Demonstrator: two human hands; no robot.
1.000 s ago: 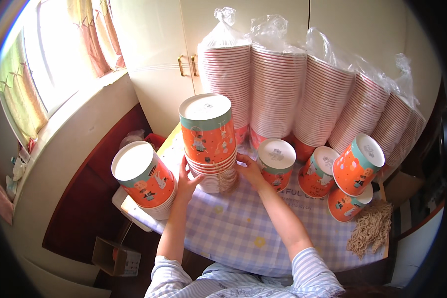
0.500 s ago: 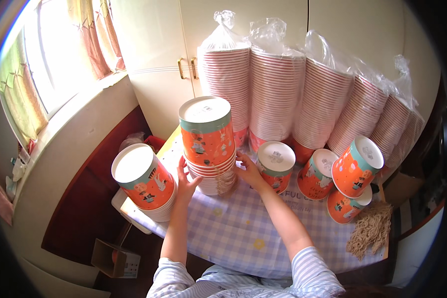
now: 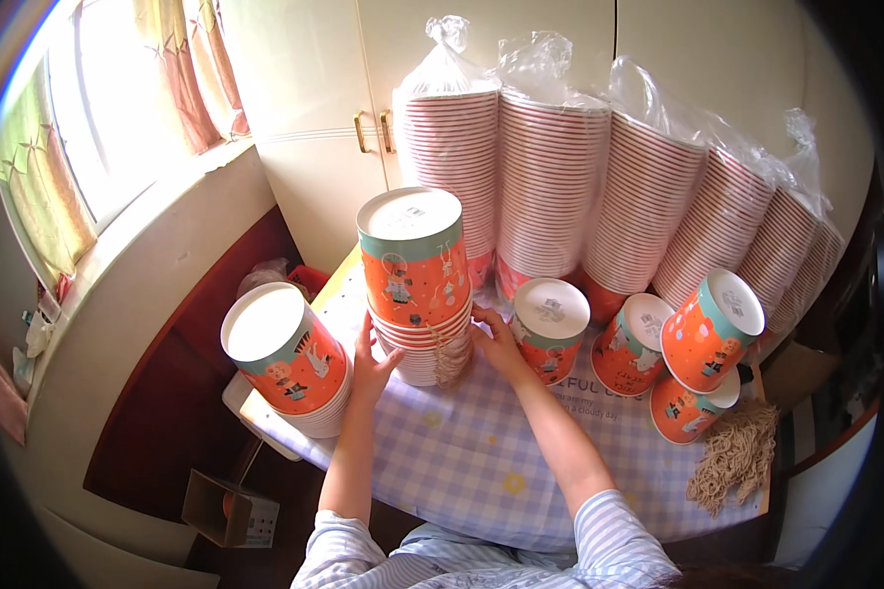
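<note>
An upside-down stack of orange paper buckets (image 3: 417, 280) with a teal band and white base stands on the table before me. My left hand (image 3: 369, 365) is curved round its lower left side, thumb in front. My right hand (image 3: 498, 344) presses its fingers against the lower right side. A hank of beige twine (image 3: 452, 355) hangs down the right front of the stack's white rims. To the left leans a second, similar bucket stack (image 3: 290, 353). Right of my right hand sits another upturned bucket (image 3: 550, 334). Fingertips behind the stack are hidden.
Tall bucket stacks in clear plastic bags (image 3: 550, 187) line the back of the table. At right are a bucket (image 3: 631, 348), two piled ones (image 3: 709, 324) and a heap of beige twine (image 3: 732, 456). A checked cloth (image 3: 442, 471) covers the table; a cardboard box (image 3: 221, 510) lies below left.
The view has shifted slightly. Both hands stay at the lower part of the middle stack, and the buckets around it keep their places.
</note>
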